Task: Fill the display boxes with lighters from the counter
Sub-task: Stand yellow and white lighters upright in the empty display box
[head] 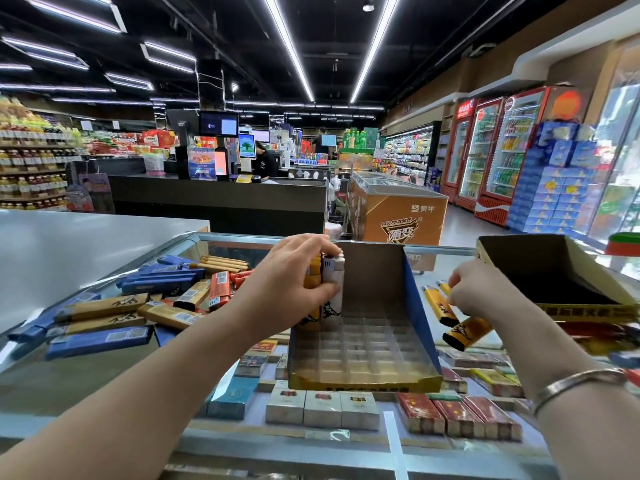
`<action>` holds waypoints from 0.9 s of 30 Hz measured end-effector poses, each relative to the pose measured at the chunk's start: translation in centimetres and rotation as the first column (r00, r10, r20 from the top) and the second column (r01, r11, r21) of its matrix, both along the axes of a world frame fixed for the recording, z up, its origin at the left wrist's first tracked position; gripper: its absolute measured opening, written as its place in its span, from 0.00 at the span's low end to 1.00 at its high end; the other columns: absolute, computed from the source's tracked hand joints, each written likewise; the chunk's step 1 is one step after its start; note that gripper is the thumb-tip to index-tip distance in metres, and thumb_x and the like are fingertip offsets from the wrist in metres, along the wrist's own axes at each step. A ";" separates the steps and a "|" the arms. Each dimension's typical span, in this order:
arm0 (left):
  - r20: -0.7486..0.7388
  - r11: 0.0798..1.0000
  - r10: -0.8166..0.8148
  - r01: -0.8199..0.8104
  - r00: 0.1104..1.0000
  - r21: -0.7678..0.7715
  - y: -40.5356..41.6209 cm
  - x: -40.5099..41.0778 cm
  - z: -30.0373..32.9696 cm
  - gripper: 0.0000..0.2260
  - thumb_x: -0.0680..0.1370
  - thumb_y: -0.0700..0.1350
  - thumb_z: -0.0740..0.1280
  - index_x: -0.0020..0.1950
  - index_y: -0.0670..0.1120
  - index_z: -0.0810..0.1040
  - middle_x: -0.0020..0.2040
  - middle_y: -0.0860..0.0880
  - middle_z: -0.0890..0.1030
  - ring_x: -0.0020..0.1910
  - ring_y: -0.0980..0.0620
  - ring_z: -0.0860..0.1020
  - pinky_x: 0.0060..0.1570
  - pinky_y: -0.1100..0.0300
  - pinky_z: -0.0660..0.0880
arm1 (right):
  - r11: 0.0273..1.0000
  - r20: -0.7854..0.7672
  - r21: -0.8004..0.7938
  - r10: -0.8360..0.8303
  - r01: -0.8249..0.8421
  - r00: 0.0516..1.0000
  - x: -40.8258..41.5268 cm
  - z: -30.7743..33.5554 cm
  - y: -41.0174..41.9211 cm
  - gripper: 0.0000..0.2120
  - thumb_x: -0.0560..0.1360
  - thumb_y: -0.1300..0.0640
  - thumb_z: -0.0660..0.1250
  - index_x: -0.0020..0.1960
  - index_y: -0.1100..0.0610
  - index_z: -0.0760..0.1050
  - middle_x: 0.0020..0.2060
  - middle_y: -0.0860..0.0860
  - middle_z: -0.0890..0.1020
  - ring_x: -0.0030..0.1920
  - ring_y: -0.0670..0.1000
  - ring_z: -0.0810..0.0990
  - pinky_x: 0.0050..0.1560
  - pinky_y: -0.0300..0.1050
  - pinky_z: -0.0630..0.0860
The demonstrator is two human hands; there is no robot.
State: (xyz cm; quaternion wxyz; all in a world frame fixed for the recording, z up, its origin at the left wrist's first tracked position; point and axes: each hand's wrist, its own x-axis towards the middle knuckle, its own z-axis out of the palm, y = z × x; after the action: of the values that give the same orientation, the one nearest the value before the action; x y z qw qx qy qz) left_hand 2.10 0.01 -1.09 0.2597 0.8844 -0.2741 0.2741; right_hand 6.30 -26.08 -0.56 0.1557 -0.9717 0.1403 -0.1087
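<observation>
An open display box [363, 341] with clear dividers sits mid-desk. A white lighter [334, 282] and orange one [313, 271] stand upright at its 10 o'clock corner. Loose lighters [138, 306] heap at 9 o'clock.

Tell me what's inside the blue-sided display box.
The display box holds a clear grid of bare slots. The left hand stands white and yellow lighters at its back-left corner, hiding those slots.

Orange chest freezer [398, 206] behind glass worktop [104, 375]: white "蒙牛" logo on front panel, below it shield emblem with large "随变" characters, smaller line above emblem not legible. Right of freezer, red drinks cooler [495, 150]: white Coca-Cola-style ribbon at base, header lettering blurred. Lighter and carton print unreadable.
</observation>
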 end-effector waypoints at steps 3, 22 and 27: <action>-0.001 1.000 0.005 -0.005 1.000 -0.001 -0.1 -0.1 0.1 0.16 0.73 0.49 0.69 0.60 0.55 0.70 0.66 0.55 0.70 0.63 0.61 0.61 0.59 0.62 0.59 | 1.000 -0.020 -0.019 -0.010 0.010 1.000 0.1 -0.4 -0.2 0.14 0.73 0.65 0.63 0.59 0.60 0.72 0.49 0.57 0.78 0.50 0.56 0.76 0.50 0.49 0.77; -0.015 1.000 0.012 -0.013 1.000 -0.013 -0.2 -0.5 0.2 0.17 0.74 0.49 0.69 0.61 0.54 0.71 0.67 0.55 0.70 0.67 0.55 0.63 0.60 0.62 0.61 | 0.988 -0.100 0.141 0.071 -0.057 0.992 -1.0 -0.4 1.2 0.14 0.68 0.47 0.71 0.40 0.57 0.72 0.34 0.54 0.76 0.34 0.51 0.76 0.34 0.42 0.72; -0.013 1.000 0.014 -0.015 1.000 -0.017 -0.2 -0.2 0.2 0.17 0.74 0.49 0.69 0.61 0.54 0.71 0.66 0.55 0.70 0.67 0.55 0.63 0.60 0.61 0.62 | 0.970 0.054 0.224 0.084 -0.094 0.995 -1.4 0.2 1.0 0.08 0.71 0.56 0.67 0.44 0.56 0.69 0.39 0.56 0.77 0.40 0.54 0.77 0.43 0.50 0.77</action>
State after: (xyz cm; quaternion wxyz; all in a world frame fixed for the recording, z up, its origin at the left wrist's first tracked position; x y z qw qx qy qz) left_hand 1.85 -0.15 -0.92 0.2669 0.8860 -0.2637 0.2724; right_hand 4.91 -25.11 -0.38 0.2733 -0.9503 0.1048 -0.1063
